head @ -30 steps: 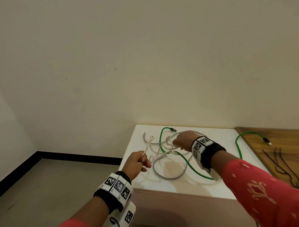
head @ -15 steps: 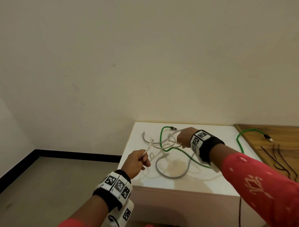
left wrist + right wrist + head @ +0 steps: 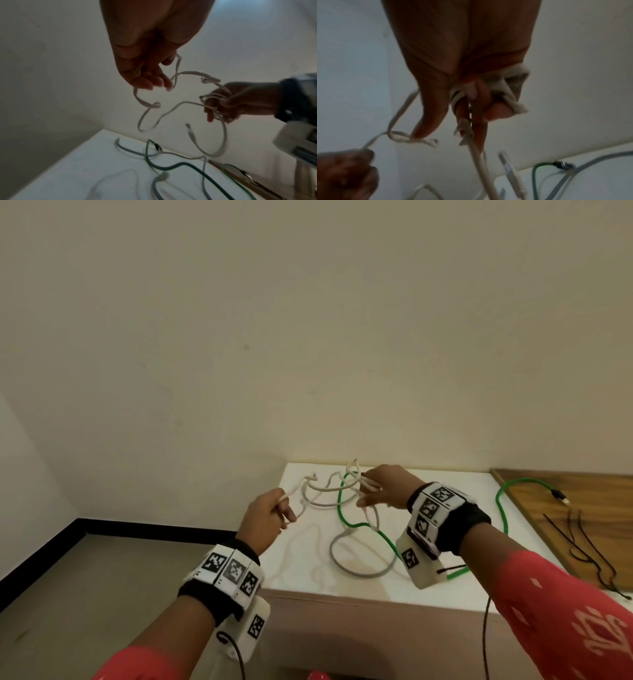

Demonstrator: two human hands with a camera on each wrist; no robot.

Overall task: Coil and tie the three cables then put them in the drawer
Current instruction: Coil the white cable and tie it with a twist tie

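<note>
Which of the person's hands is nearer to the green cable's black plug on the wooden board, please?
The right hand. It is raised over the white table, on the side toward the black plug; the left hand is raised off the table's far edge, farther away.

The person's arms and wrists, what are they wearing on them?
Each wrist carries a black band: left wristband, right wristband. Each band is ringed with white tiles printed with black square markers. A white camera housing hangs under each wrist, also marked, trailing a thin black cable. Red sleeves with a pale pattern cover the forearms.
</note>
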